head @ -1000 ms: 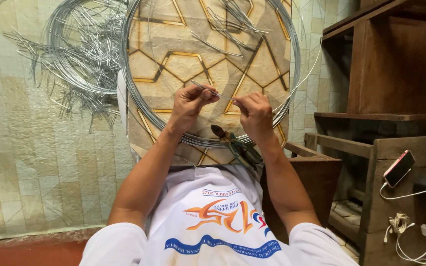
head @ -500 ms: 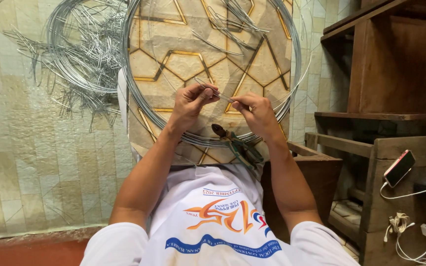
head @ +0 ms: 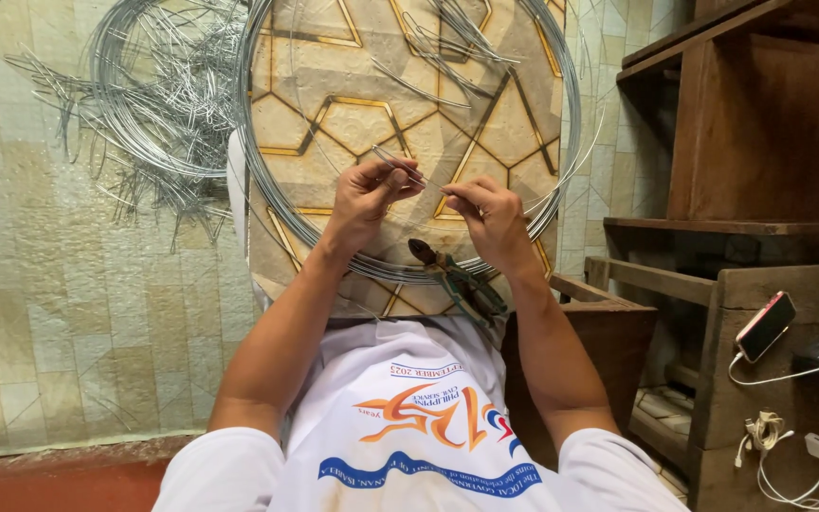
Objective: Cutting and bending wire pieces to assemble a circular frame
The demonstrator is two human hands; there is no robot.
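Note:
My left hand (head: 372,194) pinches one end of a short thin piece of wire (head: 421,180). My right hand (head: 490,216) grips the other end, fingers curled. Both hands hover above a patterned board (head: 372,123) with gold hexagon lines that rests across my lap. A large coil of silver wire (head: 258,180) lies on the board and rings my hands. Dark pliers (head: 452,277) lie on the board just below my right wrist, untouched.
A tangled heap of cut wires and smaller coils (head: 158,104) lies on the tiled floor at upper left. Wooden shelves (head: 760,152) stand on the right; a phone (head: 765,325) with a charger cable leans there. A low wooden box (head: 609,322) sits beside my right arm.
My hands have drawn slightly apart along the short wire and shifted a little. Coil, board and pliers stay put.

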